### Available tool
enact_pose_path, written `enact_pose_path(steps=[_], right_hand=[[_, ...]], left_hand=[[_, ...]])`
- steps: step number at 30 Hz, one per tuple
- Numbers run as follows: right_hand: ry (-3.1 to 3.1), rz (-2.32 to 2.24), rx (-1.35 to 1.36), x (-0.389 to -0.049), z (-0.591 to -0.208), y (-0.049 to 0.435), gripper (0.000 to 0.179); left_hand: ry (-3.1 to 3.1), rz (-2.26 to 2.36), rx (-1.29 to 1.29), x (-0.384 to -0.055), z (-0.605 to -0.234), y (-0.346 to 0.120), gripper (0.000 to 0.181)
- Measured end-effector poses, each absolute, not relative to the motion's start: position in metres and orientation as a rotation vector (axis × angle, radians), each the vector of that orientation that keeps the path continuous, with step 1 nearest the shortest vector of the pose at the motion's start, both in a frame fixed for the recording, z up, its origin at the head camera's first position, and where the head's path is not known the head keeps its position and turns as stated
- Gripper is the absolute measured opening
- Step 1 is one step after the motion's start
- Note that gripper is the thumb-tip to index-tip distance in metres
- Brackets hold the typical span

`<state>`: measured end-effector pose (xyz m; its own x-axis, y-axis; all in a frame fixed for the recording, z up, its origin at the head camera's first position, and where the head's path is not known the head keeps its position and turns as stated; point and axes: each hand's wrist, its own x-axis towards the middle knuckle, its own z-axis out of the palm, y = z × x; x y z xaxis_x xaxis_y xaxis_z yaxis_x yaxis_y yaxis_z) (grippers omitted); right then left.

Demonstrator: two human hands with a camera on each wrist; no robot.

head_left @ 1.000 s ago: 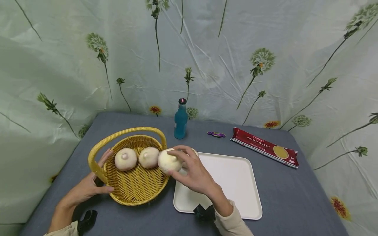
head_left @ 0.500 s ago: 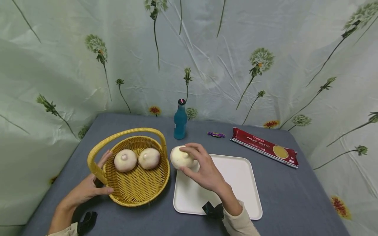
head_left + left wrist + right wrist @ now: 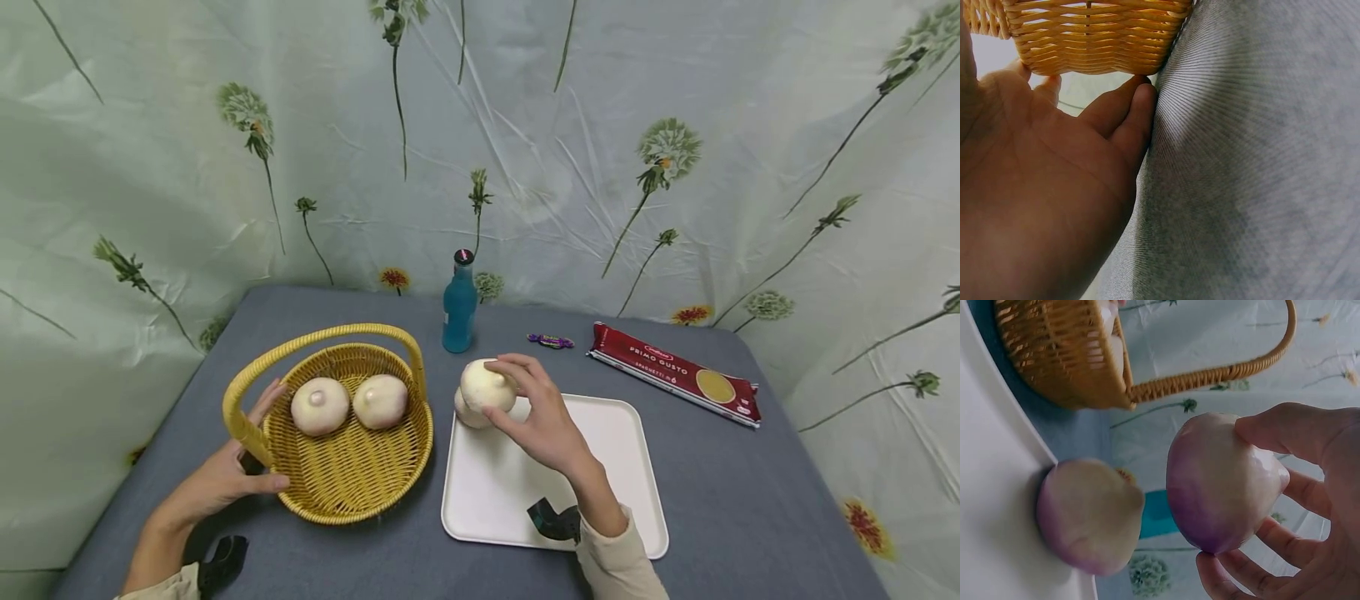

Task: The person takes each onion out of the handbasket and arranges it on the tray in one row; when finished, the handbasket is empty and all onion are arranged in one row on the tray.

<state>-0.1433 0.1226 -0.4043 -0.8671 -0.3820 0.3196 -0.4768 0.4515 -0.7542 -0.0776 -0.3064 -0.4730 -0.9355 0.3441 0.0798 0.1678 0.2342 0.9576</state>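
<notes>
A yellow wicker basket (image 3: 352,475) with an arched handle holds two white and purple turnips, one turnip (image 3: 319,407) left of the other turnip (image 3: 380,402). My left hand (image 3: 217,479) touches the basket's left side with spread, mostly straight fingers; in the left wrist view its fingertips (image 3: 1141,103) meet the woven wall. Between thumb and fingers, my right hand (image 3: 543,421) grips a turnip (image 3: 1216,481) above the far left corner of a white tray (image 3: 510,508). Beneath it, another turnip (image 3: 1091,515) sits on the tray, partly hidden in the head view.
Behind the tray and basket stands a blue bottle (image 3: 459,308) with a dark cap. A small purple wrapped candy (image 3: 551,341) and a red spaghetti packet (image 3: 675,373) lie at the back right. A floral curtain (image 3: 540,167) hangs behind the grey cloth-covered table (image 3: 720,500).
My right hand has carried the turnip rightward from the basket's right rim to over the tray, exposing part of the turnip below. My left hand and the basket have stayed in place.
</notes>
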Motion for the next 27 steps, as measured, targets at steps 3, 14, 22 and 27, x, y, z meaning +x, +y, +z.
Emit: enact_pose_path(steps=[3, 14, 22, 27], right_hand=[[-2.600, 1.390, 0.734, -0.145, -0.408, 0.127, 0.049], [-2.621, 1.372, 0.701, -0.150, -0.411, 0.136, 0.049], [-2.622, 1.372, 0.671, -0.153, -0.411, 0.144, 0.049], [-2.640, 1.368, 0.639, -0.154, -0.411, 0.148, 0.049]], left_hand=[[2.371, 1.773, 0.517, -0.077, -0.473, -0.306, 0.115], [2.400, 1.748, 0.532, -0.079, -0.473, -0.307, 0.115], [2.400, 1.745, 0.510, -0.078, -0.473, -0.306, 0.115], [2.384, 1.760, 0.482, -0.077, -0.472, -0.306, 0.115]])
